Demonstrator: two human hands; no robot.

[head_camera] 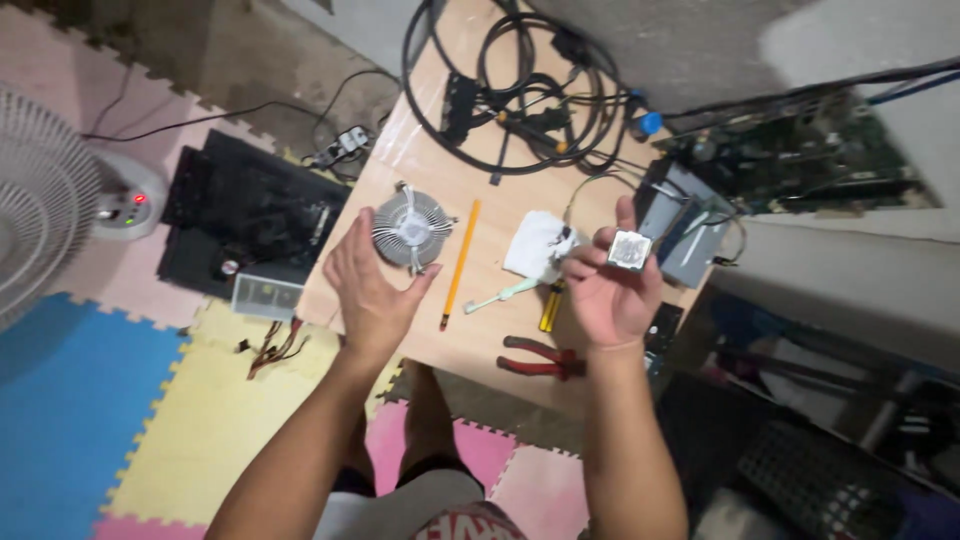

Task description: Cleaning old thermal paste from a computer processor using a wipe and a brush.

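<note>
My right hand (607,290) holds a small square silver processor chip (629,250) between thumb and fingertips, raised above the wooden table (480,330). My left hand (370,290) hovers with spread fingers right beside a round finned metal cooler (410,228) that lies on the table; the fingertips are at its rim, and contact is unclear. Between the hands lie an orange pencil (460,262), a white cloth (537,243), a pale toothbrush (500,295) and a yellow-handled screwdriver (549,306).
Red-handled pliers (540,358) lie near the table's front edge. Black cables (510,100) coil at the far end, a grey box (680,225) sits at right. A black computer case (245,210), a white fan (40,200) and foam mats (100,400) cover the floor at left.
</note>
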